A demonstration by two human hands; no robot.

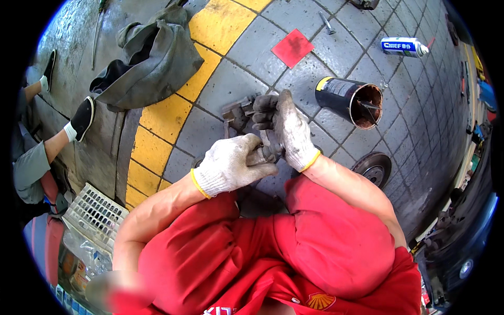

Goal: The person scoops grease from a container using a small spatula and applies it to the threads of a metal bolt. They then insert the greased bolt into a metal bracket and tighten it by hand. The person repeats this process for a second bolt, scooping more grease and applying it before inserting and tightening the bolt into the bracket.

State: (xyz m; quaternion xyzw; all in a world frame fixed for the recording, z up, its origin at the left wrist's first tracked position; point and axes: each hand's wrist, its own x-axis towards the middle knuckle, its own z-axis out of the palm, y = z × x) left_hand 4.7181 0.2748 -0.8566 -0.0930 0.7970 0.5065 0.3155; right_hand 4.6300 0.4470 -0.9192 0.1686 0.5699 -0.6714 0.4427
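My left hand [231, 164], in a white knit glove smudged grey, is closed around a short dark metal part [269, 153] with a rounded end. Close beside it, my right hand [293, 130] has its blackened glove fingers curled over to the left. What lies inside those fingers is hidden. The heel of the right hand is near the end of the metal part; whether they touch, I cannot make out. A dirty metal piece like a brake caliper [239, 113] lies on the tiles just beyond both hands.
A black can [336, 94] of brown grease, a tool sticking out, lies right of my hands. A brake disc [374, 169] is nearer. Beyond are a red square [293, 48], bolt [327, 23] and spray can [403, 46]. Left are grey cloth [157, 68], a crate [94, 215] and another person's shoes [83, 118].
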